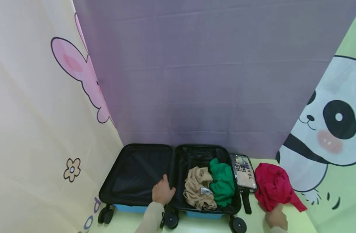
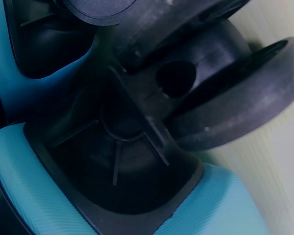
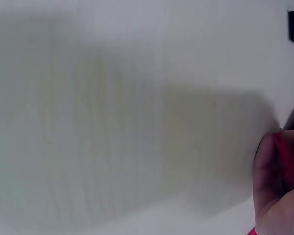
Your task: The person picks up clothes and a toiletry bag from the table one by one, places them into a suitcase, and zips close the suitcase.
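Observation:
An open suitcase with blue outer shells lies spread out, its black left half (image 1: pixel 131 174) bare inside. My left hand (image 1: pixel 163 191) is at the inner edge of that half, near the hinge, fingers extended; whether it presses the rim is unclear. In the right half (image 1: pixel 179 161) are a crumpled beige garment (image 1: pixel 196 186) and a green garment (image 1: pixel 223 183). Right of the suitcase, my right hand (image 1: pixel 277 217) pinches the near edge of a crumpled red garment (image 1: pixel 272 184). In the right wrist view, red cloth shows between the curled thumb and fingers (image 3: pixel 267 171).
A clear-fronted travel pouch (image 1: pixel 244 173) with a black strap (image 1: pixel 246 201) lies between suitcase and red garment. Black wheels (image 1: pixel 171 220) stick out at the suitcase's near side, seen close in the left wrist view. A grey curtain (image 1: pixel 195 81) hangs behind the pale table (image 1: pixel 300 223).

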Available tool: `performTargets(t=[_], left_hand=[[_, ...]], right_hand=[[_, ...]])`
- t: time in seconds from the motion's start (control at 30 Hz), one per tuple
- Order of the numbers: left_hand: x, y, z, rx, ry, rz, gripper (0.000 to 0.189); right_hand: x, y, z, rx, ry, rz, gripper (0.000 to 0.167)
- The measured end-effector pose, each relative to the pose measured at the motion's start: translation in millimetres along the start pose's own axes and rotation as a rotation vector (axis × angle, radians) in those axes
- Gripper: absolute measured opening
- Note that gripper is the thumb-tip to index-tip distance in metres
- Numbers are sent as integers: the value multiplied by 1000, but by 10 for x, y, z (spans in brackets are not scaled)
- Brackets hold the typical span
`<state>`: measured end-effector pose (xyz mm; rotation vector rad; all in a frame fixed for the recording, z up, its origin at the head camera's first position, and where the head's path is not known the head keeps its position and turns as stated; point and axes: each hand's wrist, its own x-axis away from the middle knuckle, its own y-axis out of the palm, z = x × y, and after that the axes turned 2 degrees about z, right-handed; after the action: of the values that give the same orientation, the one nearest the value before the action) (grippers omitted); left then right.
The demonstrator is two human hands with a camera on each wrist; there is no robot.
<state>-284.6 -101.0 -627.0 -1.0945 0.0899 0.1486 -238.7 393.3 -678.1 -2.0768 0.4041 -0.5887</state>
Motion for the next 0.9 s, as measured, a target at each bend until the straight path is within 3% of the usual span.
performTargets(t=[0.07,0.13,0.23,0.4,0.57,0.8,0.9], left_hand=[[2,-6,1,2,2,5,62],[4,-14,5,7,4,11,62],[11,-25,15,10,6,14,61],[24,-25,29,8,9,12,61],[25,-16,29,4,10,17,61],[26,-15,41,0,3,25,62],[20,-14,38,4,-1,20,62]], right_hand=[[-31,-1,46,2,-39,-24,70],[-65,-5,84,31,-104,-51,79],[-121,-4,126,101,-186,-95,72],[-162,22,126,161,-161,-141,58],[-145,62,110,145,-149,-121,55],[-101,86,111,110,-240,-113,21],[-97,95,123,118,-258,-115,26]])
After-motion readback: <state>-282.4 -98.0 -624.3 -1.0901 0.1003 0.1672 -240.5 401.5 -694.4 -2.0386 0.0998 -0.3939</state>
